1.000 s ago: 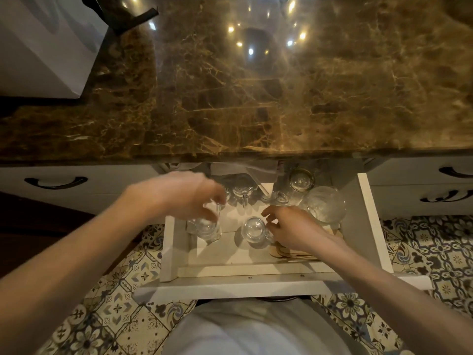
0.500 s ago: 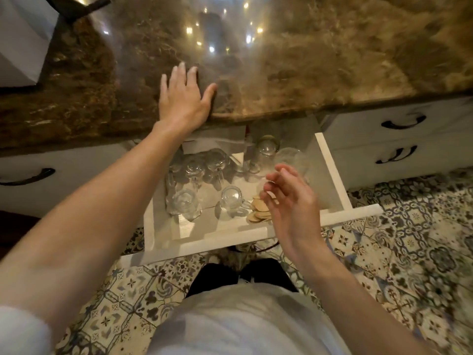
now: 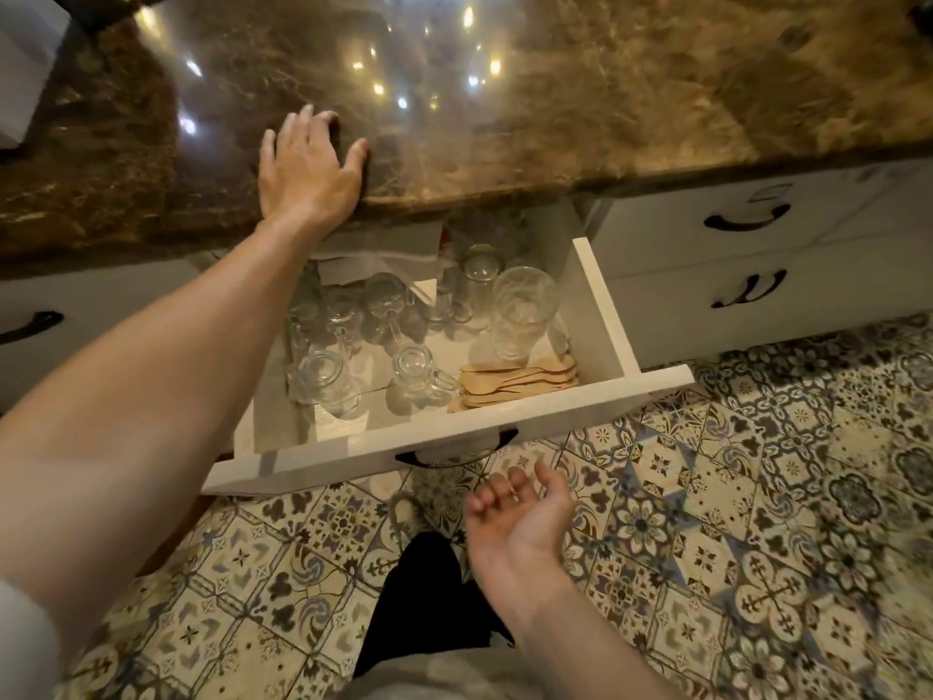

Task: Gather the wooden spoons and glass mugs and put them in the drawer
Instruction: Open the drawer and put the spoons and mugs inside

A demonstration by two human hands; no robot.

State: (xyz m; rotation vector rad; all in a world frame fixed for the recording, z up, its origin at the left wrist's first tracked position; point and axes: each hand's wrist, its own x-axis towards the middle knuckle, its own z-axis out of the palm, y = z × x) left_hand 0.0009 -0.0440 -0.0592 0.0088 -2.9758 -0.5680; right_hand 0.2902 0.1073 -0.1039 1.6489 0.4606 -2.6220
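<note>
both hands (image 3: 309,170) empty, drawer (image 3: 603,315) open

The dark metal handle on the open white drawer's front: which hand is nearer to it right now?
Right. The right hand hangs palm-up just below the dark metal handle, fingers curled toward it, not touching. The left hand lies flat on the brown marble countertop, beyond the drawer.

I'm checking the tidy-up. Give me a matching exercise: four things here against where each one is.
1. pale wooden spoons
2. left hand
3. right hand
4. black curved drawer handle

A. flat on the brown marble countertop
B. front right corner inside the open white drawer
C. palm up above the patterned floor tiles
D. on the drawer's front panel

Pairs: 1-B, 2-A, 3-C, 4-D
</note>
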